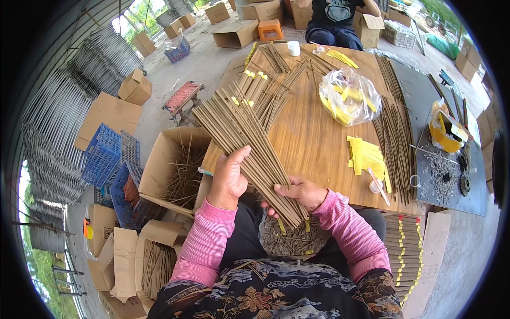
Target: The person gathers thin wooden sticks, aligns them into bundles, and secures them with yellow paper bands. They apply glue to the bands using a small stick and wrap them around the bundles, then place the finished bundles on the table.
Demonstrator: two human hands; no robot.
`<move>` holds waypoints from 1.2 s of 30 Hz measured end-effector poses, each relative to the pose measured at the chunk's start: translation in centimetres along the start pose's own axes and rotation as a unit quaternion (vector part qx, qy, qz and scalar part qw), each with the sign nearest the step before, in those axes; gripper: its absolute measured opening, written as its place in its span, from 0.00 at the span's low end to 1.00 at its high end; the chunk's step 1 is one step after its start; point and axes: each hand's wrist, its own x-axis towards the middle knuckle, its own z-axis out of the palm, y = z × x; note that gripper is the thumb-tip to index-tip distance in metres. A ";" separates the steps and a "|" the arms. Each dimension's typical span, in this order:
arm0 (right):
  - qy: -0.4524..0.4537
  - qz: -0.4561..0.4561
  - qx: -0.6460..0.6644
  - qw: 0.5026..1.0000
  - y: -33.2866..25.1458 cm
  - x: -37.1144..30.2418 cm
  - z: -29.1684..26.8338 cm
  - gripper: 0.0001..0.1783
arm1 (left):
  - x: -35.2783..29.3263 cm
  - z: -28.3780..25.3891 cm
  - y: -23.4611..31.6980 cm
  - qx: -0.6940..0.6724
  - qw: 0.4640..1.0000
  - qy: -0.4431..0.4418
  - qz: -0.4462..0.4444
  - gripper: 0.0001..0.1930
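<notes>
A loose bundle of long brown incense sticks (255, 143) slants across my lap, its far ends fanned out over the table's near left corner. Around the bundle's left side closes my left hand (229, 178), thumb along the top and most fingers hidden underneath. My right hand (302, 193) grips the near end, thumb on top and fingertips showing below. More incense sticks (396, 143) lie in a row on the wooden table (303, 154). Beside them are yellow paper strips (366, 154) and a small white pot (375, 185) with a pale spatula (379, 187).
A clear bag of yellow strips (349, 98) sits on the table near banded bundles (248, 85). To my left, a cardboard box (159, 165) holds loose sticks, beside blue crates (103, 151). Banded bundles (401, 250) are stacked at my right. Another person (340, 26) sits across the table.
</notes>
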 end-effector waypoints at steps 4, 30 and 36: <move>0.014 -0.013 0.011 1.000 0.0 -0.2 0.2 0.17 | -0.4 0.7 0.5 0.004 1.000 -0.021 -0.011 0.15; -0.037 -0.059 -0.051 0.996 -1.3 -1.0 -1.3 0.17 | -1.0 0.6 3.3 0.032 0.997 -0.056 -0.047 0.05; -0.005 -0.044 -0.072 0.996 -0.8 -0.7 -0.8 0.18 | -1.6 2.1 1.2 0.004 0.995 -0.054 -0.087 0.04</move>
